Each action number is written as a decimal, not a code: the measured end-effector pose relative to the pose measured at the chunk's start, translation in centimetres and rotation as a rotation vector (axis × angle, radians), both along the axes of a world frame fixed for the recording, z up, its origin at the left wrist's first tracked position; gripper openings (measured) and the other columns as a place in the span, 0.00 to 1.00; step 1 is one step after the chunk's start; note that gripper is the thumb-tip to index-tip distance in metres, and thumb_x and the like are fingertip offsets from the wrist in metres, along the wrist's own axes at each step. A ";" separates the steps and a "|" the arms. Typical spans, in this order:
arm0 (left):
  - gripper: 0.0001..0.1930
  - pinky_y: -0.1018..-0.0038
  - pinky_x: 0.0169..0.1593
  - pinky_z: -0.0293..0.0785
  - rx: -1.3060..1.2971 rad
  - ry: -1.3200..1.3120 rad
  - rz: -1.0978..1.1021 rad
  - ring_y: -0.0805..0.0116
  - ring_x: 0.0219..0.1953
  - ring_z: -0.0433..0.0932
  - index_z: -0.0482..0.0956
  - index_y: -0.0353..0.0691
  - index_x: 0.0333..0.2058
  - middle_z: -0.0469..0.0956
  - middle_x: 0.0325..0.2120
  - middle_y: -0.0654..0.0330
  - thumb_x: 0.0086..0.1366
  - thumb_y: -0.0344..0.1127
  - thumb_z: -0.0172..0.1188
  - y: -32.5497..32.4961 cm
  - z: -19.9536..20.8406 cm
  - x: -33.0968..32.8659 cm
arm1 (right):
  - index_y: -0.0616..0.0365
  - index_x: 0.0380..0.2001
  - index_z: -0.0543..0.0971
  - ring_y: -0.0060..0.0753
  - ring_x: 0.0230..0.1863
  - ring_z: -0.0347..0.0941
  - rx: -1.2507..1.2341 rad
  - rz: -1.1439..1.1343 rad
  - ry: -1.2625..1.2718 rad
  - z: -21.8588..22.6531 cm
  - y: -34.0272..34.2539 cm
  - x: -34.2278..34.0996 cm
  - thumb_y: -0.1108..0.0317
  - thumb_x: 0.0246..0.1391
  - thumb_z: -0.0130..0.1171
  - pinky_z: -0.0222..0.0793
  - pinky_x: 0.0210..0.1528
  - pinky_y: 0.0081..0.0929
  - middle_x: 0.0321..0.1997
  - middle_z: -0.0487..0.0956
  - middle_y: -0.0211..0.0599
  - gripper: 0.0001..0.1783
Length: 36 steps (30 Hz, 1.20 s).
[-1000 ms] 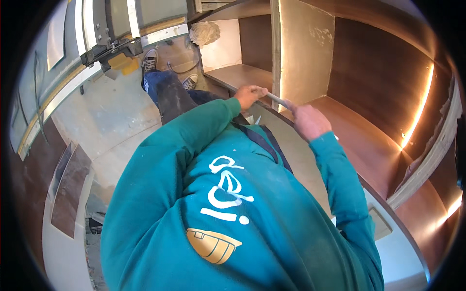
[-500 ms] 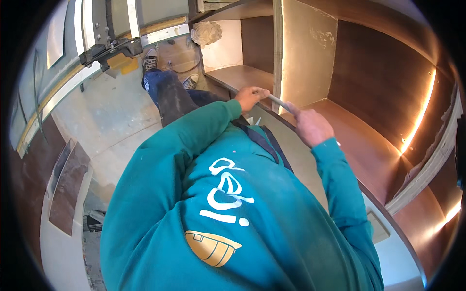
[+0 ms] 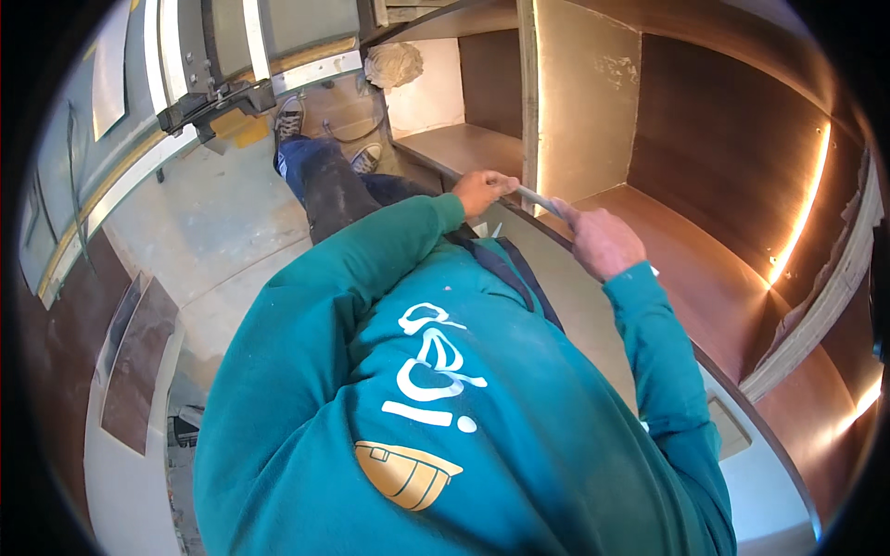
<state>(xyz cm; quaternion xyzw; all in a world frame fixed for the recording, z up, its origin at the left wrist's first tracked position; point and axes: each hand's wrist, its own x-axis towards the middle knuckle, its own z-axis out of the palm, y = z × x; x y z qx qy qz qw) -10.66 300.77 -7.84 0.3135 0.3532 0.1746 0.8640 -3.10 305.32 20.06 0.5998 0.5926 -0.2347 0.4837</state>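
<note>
A slim grey bar-shaped tool (image 3: 538, 198), perhaps a file, runs slantwise between my hands along the front edge of the cabinet. My right hand (image 3: 607, 244) is closed round its near right end. At the far left end, my left hand (image 3: 484, 192) pinches it with thumb and fingers. Those hands hide both ends, so I cannot tell its exact kind. Just beyond the bar stands the pale upright divider (image 3: 530, 102) of the cabinet. A small pale pointed piece (image 3: 498, 230) shows under my left wrist, against my clothes.
Brown-lined cabinet compartments (image 3: 700, 250) with glowing light strips (image 3: 805, 208) lie to the right. A crumpled pale bundle (image 3: 394, 65) sits at the back. Metal-framed panels (image 3: 255, 42) with a black bracket (image 3: 218, 104) stand at the far left. Boards (image 3: 139, 361) lean at the near left.
Both hands have shifted slightly to the right with the grey bar between them. Their grip looks the same.
</note>
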 end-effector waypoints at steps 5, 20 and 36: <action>0.26 0.72 0.38 0.73 -0.022 0.042 0.000 0.73 0.32 0.74 0.83 0.41 0.46 0.80 0.32 0.63 0.62 0.59 0.63 -2.0 -2.4 1.4 | 0.38 0.64 0.69 0.55 0.38 0.79 -0.051 0.009 -0.024 -0.6 -0.2 -0.5 0.75 0.55 0.47 0.74 0.41 0.49 0.37 0.81 0.51 0.33; 0.28 0.70 0.43 0.74 -0.055 0.025 -0.025 0.71 0.39 0.76 0.84 0.41 0.45 0.81 0.35 0.59 0.61 0.62 0.63 0.9 0.7 -0.5 | 0.42 0.64 0.69 0.56 0.36 0.78 -0.001 -0.038 -0.022 0.8 0.7 -0.3 0.74 0.54 0.48 0.73 0.39 0.51 0.33 0.81 0.53 0.32; 0.30 0.71 0.46 0.72 0.095 0.007 -0.021 0.70 0.38 0.76 0.83 0.39 0.44 0.80 0.31 0.59 0.62 0.63 0.61 -0.4 -0.6 0.3 | 0.44 0.62 0.71 0.55 0.37 0.79 -0.023 -0.008 -0.050 0.8 0.3 -0.5 0.73 0.58 0.45 0.75 0.40 0.50 0.34 0.81 0.53 0.28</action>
